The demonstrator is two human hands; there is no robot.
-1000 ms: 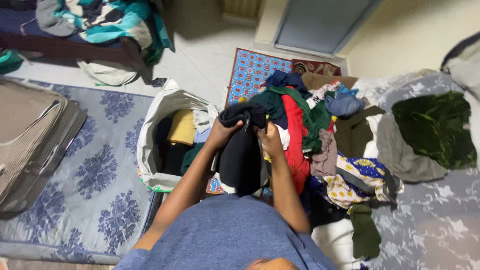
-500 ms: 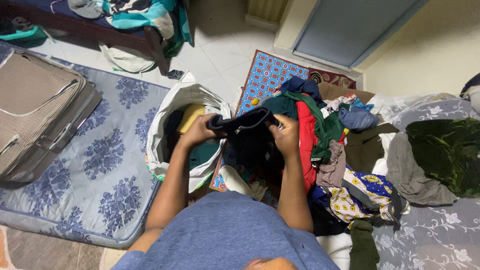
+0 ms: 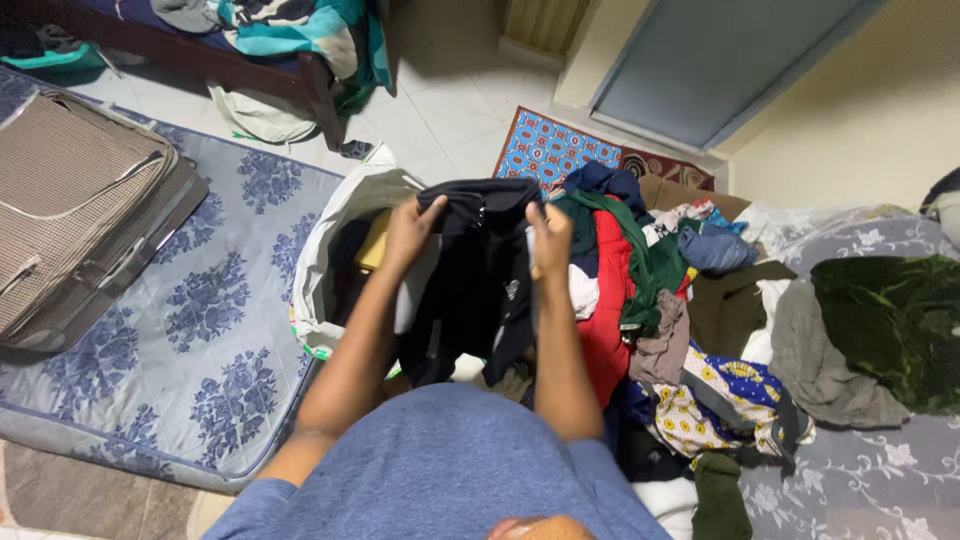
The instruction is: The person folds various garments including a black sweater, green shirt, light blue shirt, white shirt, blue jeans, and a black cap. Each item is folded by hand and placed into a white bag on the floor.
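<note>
Gripping a limp black garment (image 3: 478, 280), left hand (image 3: 408, 232) and right hand (image 3: 552, 238) pinch its soft top edge.

Single view, head-mounted, looking steeply down over the wearer's chest. The blue shirt (image 3: 450, 460) fills the near edge. Both hands, left hand (image 3: 410, 232) and right hand (image 3: 552, 230), sit close to the lens at centre frame, raised around a black garment (image 3: 478, 275). The camera faces forward towards the far door (image 3: 720, 60). Left field takes in the mattress (image 3: 190, 340) and suitcase (image 3: 75, 215); right field the clothes pile (image 3: 660, 290). No second view overlaps.
</note>
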